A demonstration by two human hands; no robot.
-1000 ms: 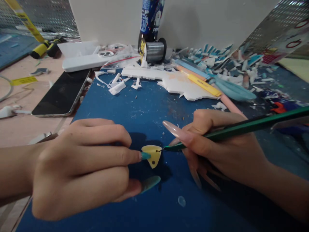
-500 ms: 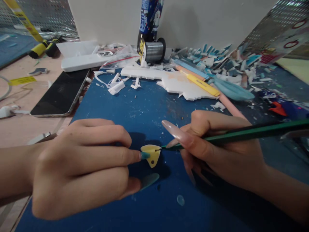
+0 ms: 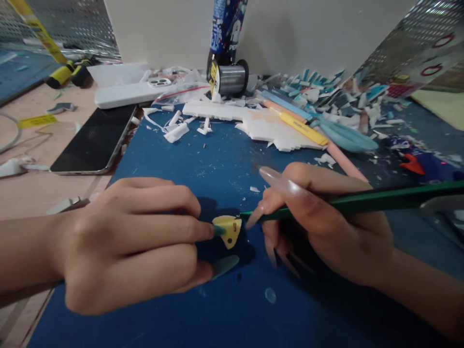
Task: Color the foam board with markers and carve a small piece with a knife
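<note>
A small yellow, roughly triangular piece (image 3: 228,236) with a dark round dot and a short dark mark lies on the blue mat (image 3: 174,166). My left hand (image 3: 141,241) is curled, one teal-nailed fingertip pressing on the piece's left side; the thumb lies apart below it. In my right hand (image 3: 319,212) is a slim green pointed tool that looks like tweezers (image 3: 391,199), pinched between thumb and fingers. Its tip is by the piece's upper right corner, with a tiny speck there. Whether the tip touches the piece I cannot tell.
A black-screened phone (image 3: 96,140) lies at left near a white case (image 3: 123,94). Behind stand a wire spool (image 3: 232,79) and a blue can (image 3: 226,29). Jagged white foam (image 3: 279,130), a yellow-handled tool (image 3: 302,126), light-blue scissors (image 3: 348,137) and piled scraps (image 3: 326,92) line the back.
The tweezers' tip has moved from the dark mark on the yellow piece up to its upper right corner. My right hand's fingers shifted slightly. My left fingertip stays on the piece.
</note>
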